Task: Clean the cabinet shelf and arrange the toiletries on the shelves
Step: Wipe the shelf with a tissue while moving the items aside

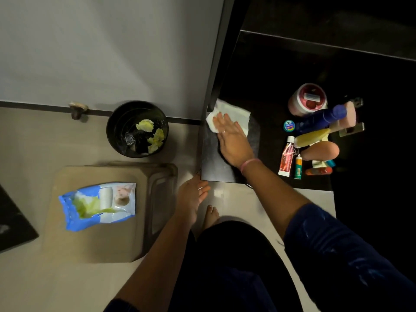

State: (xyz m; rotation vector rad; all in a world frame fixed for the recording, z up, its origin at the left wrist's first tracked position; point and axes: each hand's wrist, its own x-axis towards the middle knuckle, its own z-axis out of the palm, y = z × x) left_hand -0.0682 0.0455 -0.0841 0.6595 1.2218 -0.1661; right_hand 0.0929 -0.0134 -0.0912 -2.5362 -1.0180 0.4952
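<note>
Right hand (229, 140) presses white wipe (234, 113) flat on dark shelf (216, 167).

Soft white paper-like wipe (227, 118), dark shelf (216, 163) — smooth, faintly glossy — shiny plastic wipes pack (99, 204)

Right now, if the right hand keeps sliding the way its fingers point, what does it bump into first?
The right hand lies flat on the white wipe, fingers pointing up-left. Going straight on, it would probably first meet the cabinet's dark side wall at the shelf's corner, though depth is unclear.
</note>
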